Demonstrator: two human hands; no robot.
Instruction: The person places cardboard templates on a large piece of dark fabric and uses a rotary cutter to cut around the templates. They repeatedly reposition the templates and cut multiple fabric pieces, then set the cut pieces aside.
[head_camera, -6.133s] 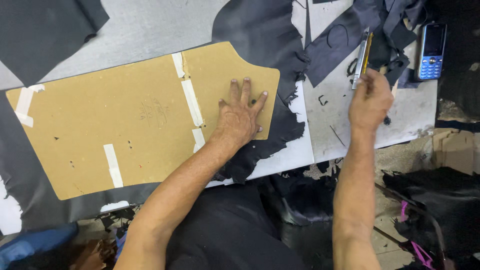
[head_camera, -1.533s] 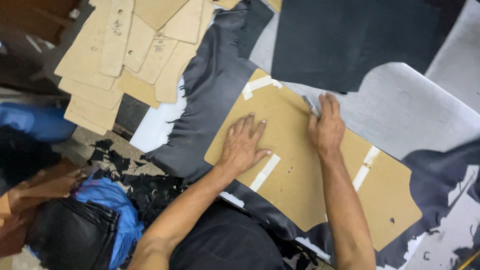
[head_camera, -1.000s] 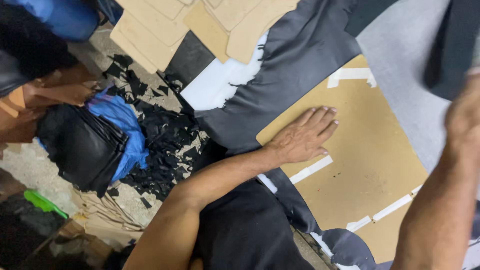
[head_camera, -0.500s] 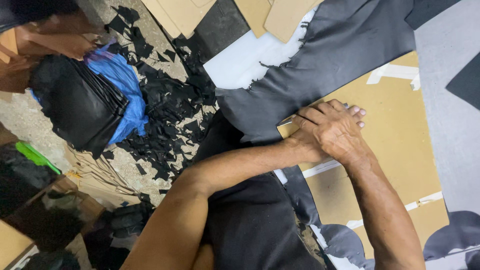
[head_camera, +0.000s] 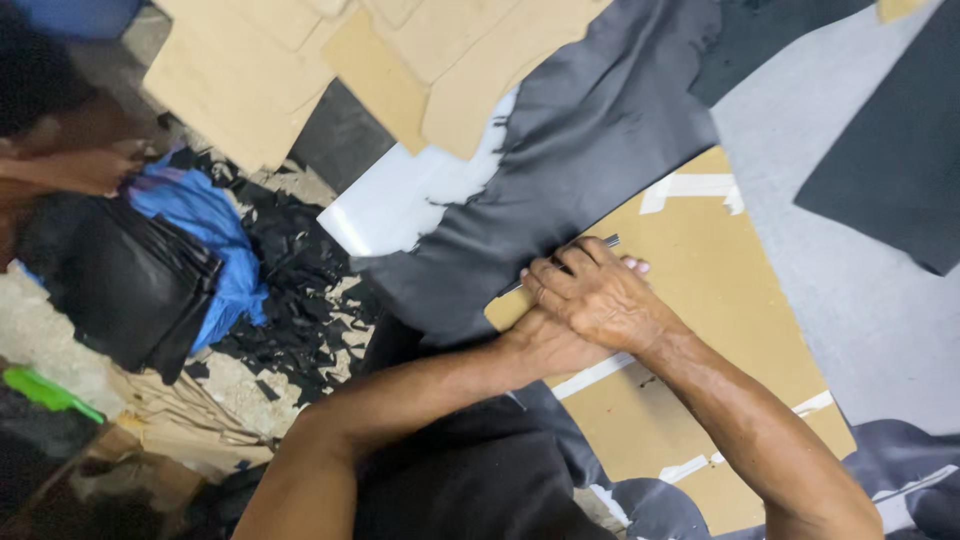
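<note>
On worktable | dark leather sheet (head_camera: 590, 170) spread under taped cardboard pattern (head_camera: 730, 330), pattern kept flat at its near corner | hands together: right hand (head_camera: 600, 295) laid over left hand (head_camera: 545, 345), thin dark tool (head_camera: 565, 262) gripped in right at pattern edge | est. early: edge work barely begun, rest of outline untouched, no piece freed.
</note>
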